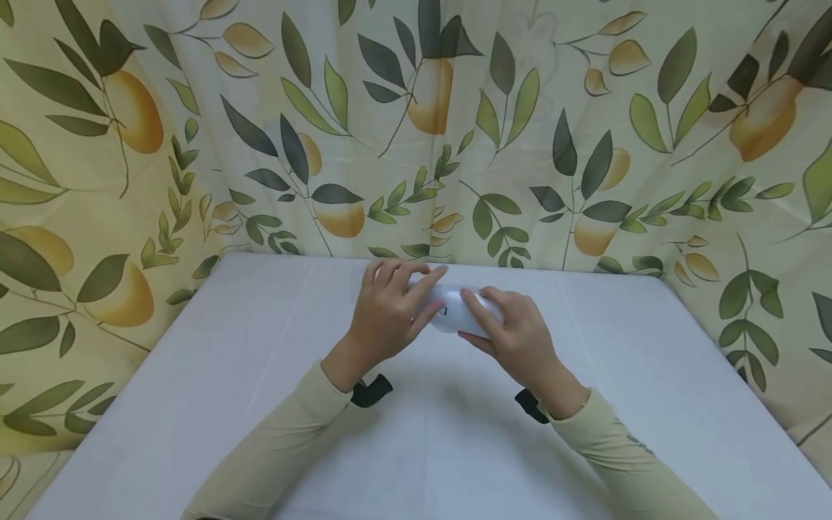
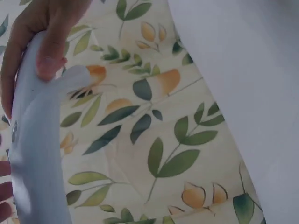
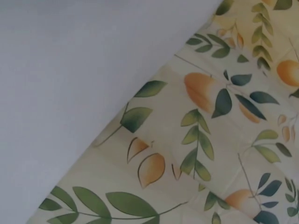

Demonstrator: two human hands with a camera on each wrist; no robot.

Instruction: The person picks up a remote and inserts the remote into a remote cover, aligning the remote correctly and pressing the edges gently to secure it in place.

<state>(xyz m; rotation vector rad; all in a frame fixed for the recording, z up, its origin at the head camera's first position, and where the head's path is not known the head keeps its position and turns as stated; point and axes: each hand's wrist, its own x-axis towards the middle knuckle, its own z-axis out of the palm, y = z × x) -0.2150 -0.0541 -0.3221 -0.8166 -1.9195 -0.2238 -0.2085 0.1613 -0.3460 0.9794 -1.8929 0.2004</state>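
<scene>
A smooth, rounded white object with a small dark mark is held between both hands above the white table. In the left wrist view this white object looks long and slightly curved, with a short pale stub jutting from one side. My right hand grips its right end, thumb and fingers on opposite sides. Around its left end curl the thumb and fingers of my left hand. At the left edge of the left wrist view, a few fingertips show beside the body. No hand appears in the right wrist view.
A white cloth covers the table. Behind and beside it hangs a curtain printed with leaves and orange fruit. Dark straps sit under both wrists, below light green sleeves.
</scene>
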